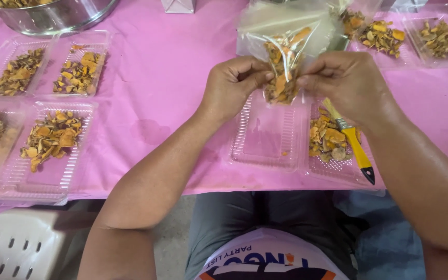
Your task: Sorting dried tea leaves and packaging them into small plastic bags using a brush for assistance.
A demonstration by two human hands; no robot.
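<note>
My left hand (233,85) and my right hand (346,83) both pinch a clear plastic bag (286,36) held above the pink table. Orange-yellow dried slices (281,78) sit in the bag's lower corner between my fingers. Under my hands lies a clear plastic tray (265,136) that is almost bare. To its right another clear tray (333,166) holds more dried slices (326,137). A yellow-handled brush (356,150) lies across that tray, partly hidden by my right hand.
Several clear trays of dried slices (50,137) lie on the pink tablecloth (162,83) at left and at far right (439,39). A metal bowl (53,18) stands far left. A white plastic stool (11,243) is below the table edge.
</note>
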